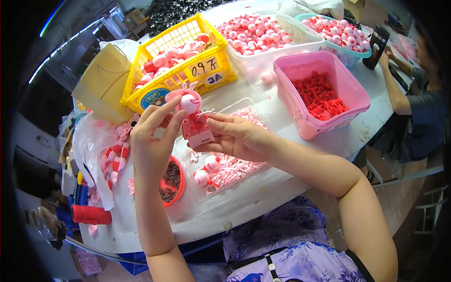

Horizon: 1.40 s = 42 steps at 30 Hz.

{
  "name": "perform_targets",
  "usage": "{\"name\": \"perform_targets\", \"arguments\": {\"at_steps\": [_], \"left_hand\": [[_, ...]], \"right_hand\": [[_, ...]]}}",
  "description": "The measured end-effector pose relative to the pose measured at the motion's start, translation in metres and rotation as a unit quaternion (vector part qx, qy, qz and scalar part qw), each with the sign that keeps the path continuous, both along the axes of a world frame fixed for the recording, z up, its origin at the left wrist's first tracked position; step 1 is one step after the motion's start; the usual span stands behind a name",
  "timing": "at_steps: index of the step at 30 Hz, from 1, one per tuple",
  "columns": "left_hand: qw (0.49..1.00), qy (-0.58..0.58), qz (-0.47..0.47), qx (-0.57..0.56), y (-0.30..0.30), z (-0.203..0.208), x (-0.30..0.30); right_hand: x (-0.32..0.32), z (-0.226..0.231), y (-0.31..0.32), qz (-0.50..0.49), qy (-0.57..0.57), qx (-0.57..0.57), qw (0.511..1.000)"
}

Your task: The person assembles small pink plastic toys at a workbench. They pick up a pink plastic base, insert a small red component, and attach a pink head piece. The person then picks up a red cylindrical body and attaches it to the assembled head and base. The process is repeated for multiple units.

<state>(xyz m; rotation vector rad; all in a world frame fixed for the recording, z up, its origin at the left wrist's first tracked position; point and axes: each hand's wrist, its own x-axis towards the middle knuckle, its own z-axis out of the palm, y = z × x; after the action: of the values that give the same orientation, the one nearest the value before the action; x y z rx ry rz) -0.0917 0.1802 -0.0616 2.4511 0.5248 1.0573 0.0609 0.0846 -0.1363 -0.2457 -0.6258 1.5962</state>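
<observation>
Between my hands, above the table, is a small pink toy figure (197, 123) with a round white-and-pink head and a boxy pink body. My left hand (155, 123) pinches the figure's top at the head, thumb and forefinger closed on it. My right hand (239, 135) grips the body from the right side. Below them lies a clear shallow tray (225, 187) of thin pale-pink pieces, with two round toy heads (206, 172) on its left part. Close to my left forearm sits a red-rimmed bowl (181, 188) of small dark pieces, probably screws.
A yellow basket (181, 77) holds pink toy parts. Behind stand a clear bin (286, 54) and a teal basin (350, 55) of toy heads. A pink tub (305, 124) contains red parts. A red cylinder (91, 215) lies left. At right, a person (423, 103) sits beside a black bottle (376, 47).
</observation>
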Motion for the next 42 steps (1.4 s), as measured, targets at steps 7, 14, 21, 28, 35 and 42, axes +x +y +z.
{"name": "perform_targets", "arguments": {"at_steps": [7, 14, 21, 28, 35, 42], "left_hand": [[0.999, -0.029, 0.011, 0.016, 0.000, -0.002, 0.001], [1.000, -0.016, -0.009, 0.023, 0.000, -0.009, 0.005], [0.999, -0.033, 0.010, 0.001, -0.002, -0.007, 0.004], [0.983, 0.165, 0.019, -0.075, -0.009, -0.011, 0.000], [0.928, 0.329, -0.171, -0.025, -0.046, -0.055, 0.016], [0.926, 0.317, -0.198, -0.053, -0.044, -0.058, 0.021]], "right_hand": [[0.005, -0.002, 0.003, -0.001, 0.032, -0.006, 0.999], [0.004, -0.004, 0.004, -0.011, 0.033, -0.032, 0.999], [0.006, -0.002, 0.003, -0.026, 0.033, -0.049, 0.998], [0.025, 0.009, -0.001, -0.164, 0.043, -0.034, 0.985], [0.034, 0.017, -0.001, -0.172, 0.078, -0.005, 0.982], [0.026, 0.013, 0.000, -0.110, 0.073, -0.018, 0.991]]}}
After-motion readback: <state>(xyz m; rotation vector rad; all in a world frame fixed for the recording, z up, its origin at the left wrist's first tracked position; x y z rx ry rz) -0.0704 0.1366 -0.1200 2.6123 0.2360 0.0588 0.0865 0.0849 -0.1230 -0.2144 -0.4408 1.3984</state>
